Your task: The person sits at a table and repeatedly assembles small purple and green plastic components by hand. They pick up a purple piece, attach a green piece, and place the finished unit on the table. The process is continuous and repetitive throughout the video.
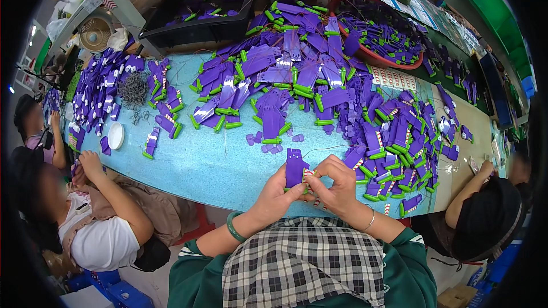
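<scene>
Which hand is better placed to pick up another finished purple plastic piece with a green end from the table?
Right, probably. The right hand sits beside the dense heap of purple plastic pieces with green ends; the left hand grips the flat purple plastic piece.

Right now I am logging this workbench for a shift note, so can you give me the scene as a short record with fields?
Left hand: grips the flat purple plastic toy piece from its left side, upright.
Right hand: fingers at a small red-and-white striped stick beside that piece.
Surface: light blue tabletop.
Behind the hands: big heap of purple pieces with green tips.
Far edge: black tray, red basin.
Left side: small white round dish.
Others: seated person at left.
</scene>
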A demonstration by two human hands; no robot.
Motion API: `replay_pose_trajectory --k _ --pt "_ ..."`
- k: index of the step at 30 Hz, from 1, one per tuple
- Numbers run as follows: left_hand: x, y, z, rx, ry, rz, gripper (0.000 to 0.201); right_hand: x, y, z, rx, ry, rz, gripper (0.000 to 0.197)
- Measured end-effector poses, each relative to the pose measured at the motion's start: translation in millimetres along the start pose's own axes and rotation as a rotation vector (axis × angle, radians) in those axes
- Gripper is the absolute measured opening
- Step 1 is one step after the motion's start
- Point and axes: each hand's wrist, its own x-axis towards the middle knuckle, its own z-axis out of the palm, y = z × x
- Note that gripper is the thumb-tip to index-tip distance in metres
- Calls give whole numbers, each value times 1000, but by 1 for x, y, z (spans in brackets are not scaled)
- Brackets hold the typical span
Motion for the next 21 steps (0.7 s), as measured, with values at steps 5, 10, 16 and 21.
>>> replay_pose_trajectory --k 5,10,16,21 --pt "-3 -4 -3 170 -58 83 28 -1 4 -3 -105 -55 -33 17" --pt "1 -11 -12 -137 -106 4 30 2 3 4 166 -170 261 32" --pt "8 -17 -2 -618 -159 -558 38 9 12 0 202 -442 190 33" --pt "13 -20 -15 -691 -505 -517 36 6 5 -6 571 -450 517 33"
